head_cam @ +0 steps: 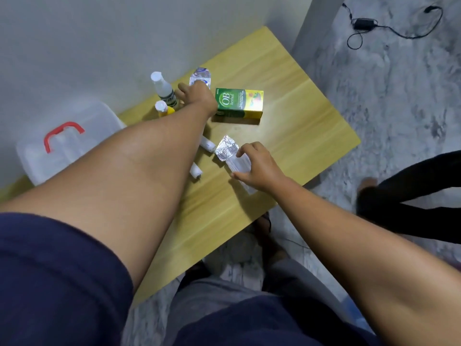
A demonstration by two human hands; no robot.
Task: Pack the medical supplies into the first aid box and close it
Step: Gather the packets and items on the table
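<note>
A translucent white first aid box (67,143) with a red handle (62,134) stands closed at the table's left edge. My left hand (195,94) reaches across to a crinkly clear packet (200,76) at the far side; its fingers lie on the packet and I cannot tell whether they grip it. My right hand (257,166) pinches a flat white packet (239,166) lying on the table, beside a silver foil blister strip (226,150). Two small white rolls (207,145) (195,170) lie partly under my left forearm.
A clear spray bottle (163,88) and a small yellow bottle (164,109) stand next to the box. A green and yellow medicine carton (240,103) lies mid-table on the wooden table (299,116). A wall runs behind. Another person's dark-clad legs (411,191) are at the right, a cable on the floor.
</note>
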